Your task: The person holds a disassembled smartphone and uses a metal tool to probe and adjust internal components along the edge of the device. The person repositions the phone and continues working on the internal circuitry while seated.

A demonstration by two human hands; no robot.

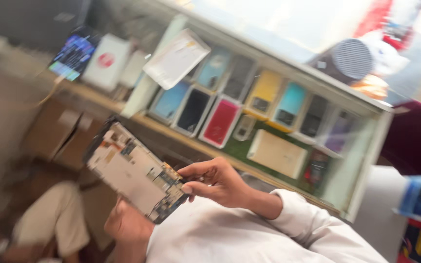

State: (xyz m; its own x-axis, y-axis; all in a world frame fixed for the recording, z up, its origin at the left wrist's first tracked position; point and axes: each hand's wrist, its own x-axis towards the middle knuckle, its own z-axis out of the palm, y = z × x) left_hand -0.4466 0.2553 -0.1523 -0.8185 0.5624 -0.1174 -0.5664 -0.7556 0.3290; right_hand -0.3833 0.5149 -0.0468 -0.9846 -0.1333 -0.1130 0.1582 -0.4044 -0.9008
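Opened phone [135,170], back cover off, circuit boards exposed (frame blurred). Left hand [125,224] cradles it from beneath, fingers wrapped around its lower edge. Right hand [218,182] pinches its near corner. Glass display case [366,160] of phone cases behind.

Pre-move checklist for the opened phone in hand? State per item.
1. Left hand supports the opened phone from below: ok.
2. Right hand fingertips on the phone's lower end: ok.
3. Inner board side faces the camera: ok.
4. Small parts on the board sharp enough to check: cannot tell, picture blurred.
5. Phone held clear of the display case behind it: ok.
6. Tool in either hand: cannot tell; none visible.
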